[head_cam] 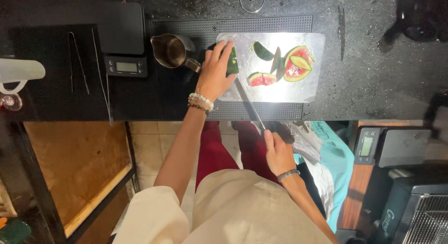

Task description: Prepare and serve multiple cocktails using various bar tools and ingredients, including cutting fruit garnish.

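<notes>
- Two bare hands work over a pale cutting board (308, 92) on a dark speckled worktop (373, 76).
- The left hand (213, 75) lies flat at the board's left end, fingers spread and pressing down on a green-skinned melon piece (233, 64); its grip is not closed round anything.
- The right hand (278, 153) is off the worktop's near edge, its grip wrapped tight on the handle of a knife (247, 101).
- The knife blade runs up and left across the board, its tip close beside the piece under the left hand.
- Several cut melon wedges (296, 64) with red flesh lie near the board's middle and right; a smaller half (262, 79) lies just left of them.
- A steel jug (171, 50) stands just left of the board, close to the left hand.
- A black scale (123, 41) sits left of the jug.
- Tongs (78, 62) lie further left, well apart from the board.
</notes>
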